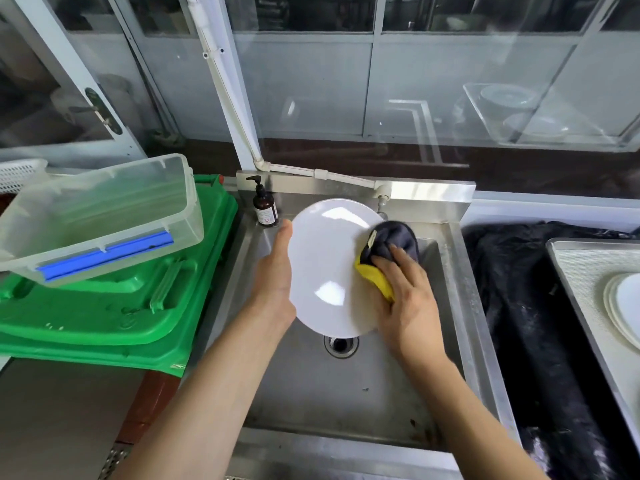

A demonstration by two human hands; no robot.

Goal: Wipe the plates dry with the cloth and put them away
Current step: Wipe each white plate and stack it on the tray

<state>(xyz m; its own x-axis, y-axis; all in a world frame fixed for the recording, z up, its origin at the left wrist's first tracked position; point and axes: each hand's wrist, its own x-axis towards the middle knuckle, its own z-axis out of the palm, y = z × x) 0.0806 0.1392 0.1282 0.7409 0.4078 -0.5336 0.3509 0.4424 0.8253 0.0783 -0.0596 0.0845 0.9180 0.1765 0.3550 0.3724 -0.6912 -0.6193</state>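
Observation:
A white round plate (327,265) is held tilted over the steel sink (332,393). My left hand (273,278) grips its left rim, thumb along the edge. My right hand (405,299) presses a dark grey and yellow cloth (384,251) against the plate's right side, fingers spread over the cloth. More white plates (623,306) lie stacked on a grey tray (581,271) at the far right edge.
A clear plastic box with a blue latch (100,216) sits on a green lid (114,306) left of the sink. A brown pump bottle (265,206) stands at the sink's back left corner. Black cloth (526,306) covers the counter to the right.

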